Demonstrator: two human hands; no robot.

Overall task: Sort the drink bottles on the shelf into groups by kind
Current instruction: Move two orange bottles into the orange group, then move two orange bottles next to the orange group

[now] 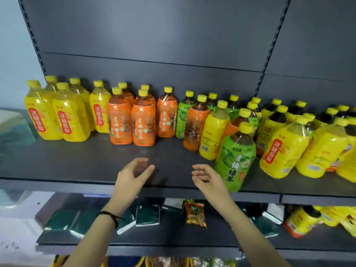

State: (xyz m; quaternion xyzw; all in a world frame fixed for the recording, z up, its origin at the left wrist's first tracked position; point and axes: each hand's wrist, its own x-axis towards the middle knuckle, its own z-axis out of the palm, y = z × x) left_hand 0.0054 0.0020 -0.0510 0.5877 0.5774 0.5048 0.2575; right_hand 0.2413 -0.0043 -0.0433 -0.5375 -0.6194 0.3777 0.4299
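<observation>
Bottles with yellow caps stand on a dark shelf [81, 162]. At the left is a group of yellow-labelled bottles [67, 114]. Beside it stands a group of orange-labelled bottles [142, 120]. To the right, green, orange and yellow bottles are mixed together [212, 128]. A green-labelled bottle [236, 160] stands nearest the front edge. My left hand [133, 175] and my right hand [207, 177] hover over the bare front of the shelf, fingers loosely curled, holding nothing. My right hand is just left of the green bottle, apart from it.
More yellow bottles [285, 149] crowd the shelf's right end. A lower shelf [173, 241] holds dark green packets [147, 215], an orange snack bag [195, 214] and yellow packages. A pale box [13, 122] sits at the far left.
</observation>
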